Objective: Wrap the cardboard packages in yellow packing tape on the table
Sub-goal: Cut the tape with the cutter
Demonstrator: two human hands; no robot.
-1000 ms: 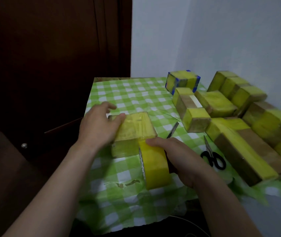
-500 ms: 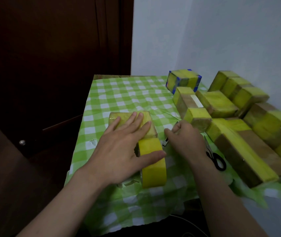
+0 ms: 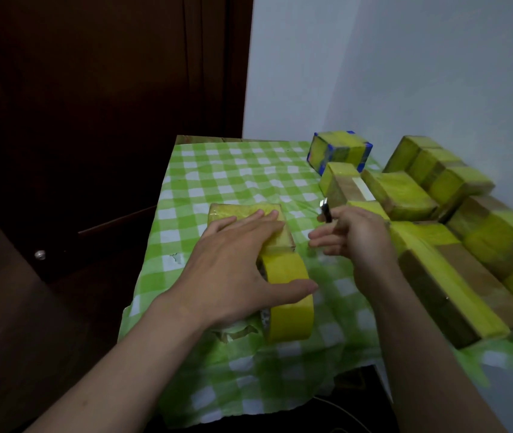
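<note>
A small cardboard package (image 3: pixel 242 214) covered in yellow tape lies on the green checked tablecloth (image 3: pixel 236 173). My left hand (image 3: pixel 236 270) rests flat on it, fingers straight, thumb across the yellow tape roll (image 3: pixel 289 301) that stands on edge against the package's near side. My right hand (image 3: pixel 358 239) hovers to the right of the package and grips a small knife (image 3: pixel 325 212), its blade tip pointing up and away. The knife's handle is hidden in the fist.
Several taped packages (image 3: pixel 455 257) are piled along the right side by the white wall. One with blue edges (image 3: pixel 339 150) sits at the back. A dark wooden door stands left of the table. The tablecloth is torn near the left edge (image 3: pixel 175 257).
My left hand moved from the package's far side to lie flat on top and on the roll. My right hand let go of the roll, reached right, and lifted the knife.
</note>
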